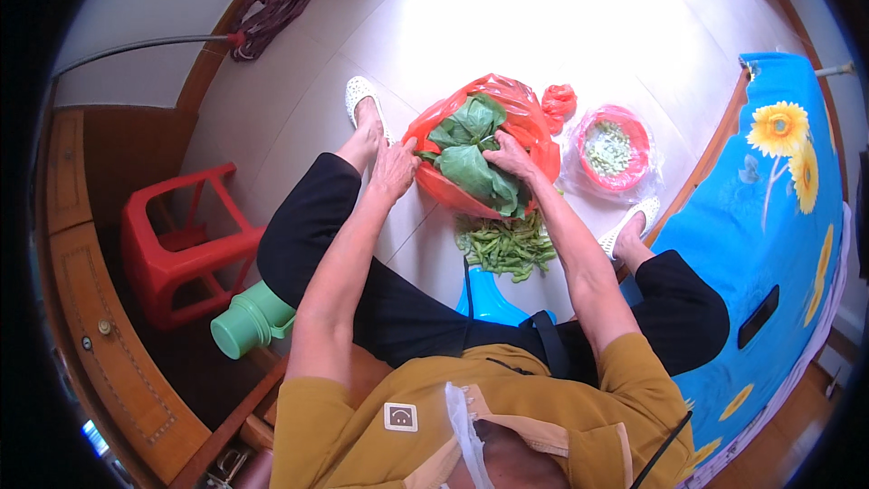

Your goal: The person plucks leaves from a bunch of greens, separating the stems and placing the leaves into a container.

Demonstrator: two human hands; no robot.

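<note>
Open red bag of leafy greens, set between the white shoes, apparently so both arms reach it equally. The left hand grasps the bag's left rim, presumably to keep the mouth spread; the right hand has its fingers among the leaves, though whether they close on a stem cannot be told. Green pods lie heaped at the bag's near side; a red-lined container of pale pieces stands rightward, likely placed for easy reach
</note>
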